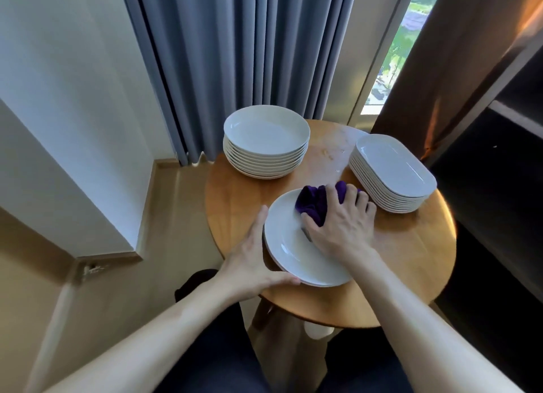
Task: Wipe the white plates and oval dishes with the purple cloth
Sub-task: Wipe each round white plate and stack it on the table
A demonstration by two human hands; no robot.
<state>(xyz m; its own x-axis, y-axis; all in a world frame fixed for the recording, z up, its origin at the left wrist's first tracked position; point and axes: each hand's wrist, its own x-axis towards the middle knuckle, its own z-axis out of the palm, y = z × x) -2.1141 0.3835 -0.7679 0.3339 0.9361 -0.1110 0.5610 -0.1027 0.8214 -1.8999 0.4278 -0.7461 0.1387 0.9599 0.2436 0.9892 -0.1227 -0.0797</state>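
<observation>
A white round plate (pixel 289 253) lies on top of another at the near left of the round wooden table (pixel 411 254). My right hand (pixel 342 228) presses the bunched purple cloth (pixel 313 203) onto the plate's far side, fingers spread over the cloth. My left hand (pixel 254 257) holds the plate's left rim, with its thumb along the near edge and fingers up the side. A tall stack of white round plates (pixel 266 141) stands at the back left. A stack of white oval dishes (pixel 392 172) stands at the right.
Grey curtains (pixel 249 54) hang behind the table, with a window strip (pixel 393 54) to their right. A dark shelf unit (pixel 499 172) stands close on the right. A white wall (pixel 73 113) and tan floor (pixel 176 216) lie to the left. My legs are under the table's near edge.
</observation>
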